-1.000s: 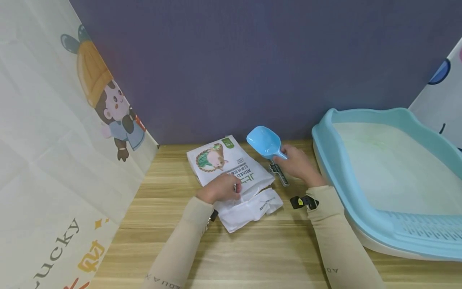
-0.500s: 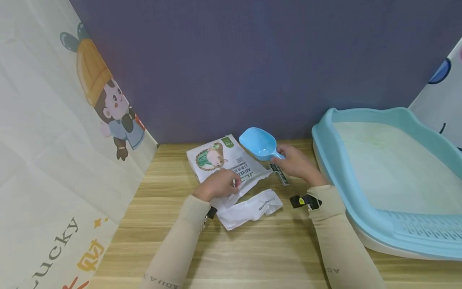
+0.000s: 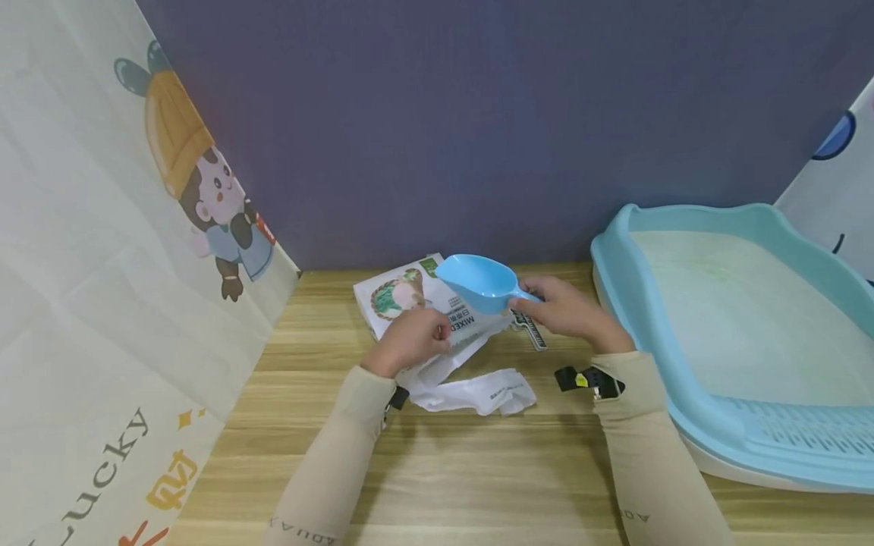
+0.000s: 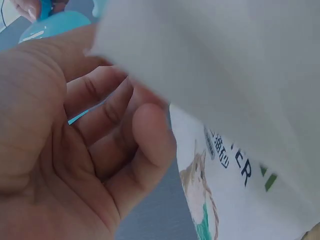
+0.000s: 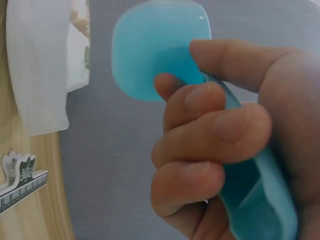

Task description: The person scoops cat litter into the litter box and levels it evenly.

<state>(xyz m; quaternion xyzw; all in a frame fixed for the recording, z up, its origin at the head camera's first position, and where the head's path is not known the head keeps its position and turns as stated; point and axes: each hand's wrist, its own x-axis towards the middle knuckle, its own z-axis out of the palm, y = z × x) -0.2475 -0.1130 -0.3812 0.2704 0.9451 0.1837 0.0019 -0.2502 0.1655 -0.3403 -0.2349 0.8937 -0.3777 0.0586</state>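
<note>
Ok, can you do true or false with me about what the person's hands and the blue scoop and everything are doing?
1. The right hand holds the blue scoop by its handle. True.
2. The scoop is lying inside the big tray. False: it is held up outside the blue tray, near the white bag.
3. A black-and-white clip lies on the wooden table. True.
4. The left hand is in the tray. False: the left hand is at the bag.
5. The person's sleeves are bright red. False: the sleeves are beige.
</note>
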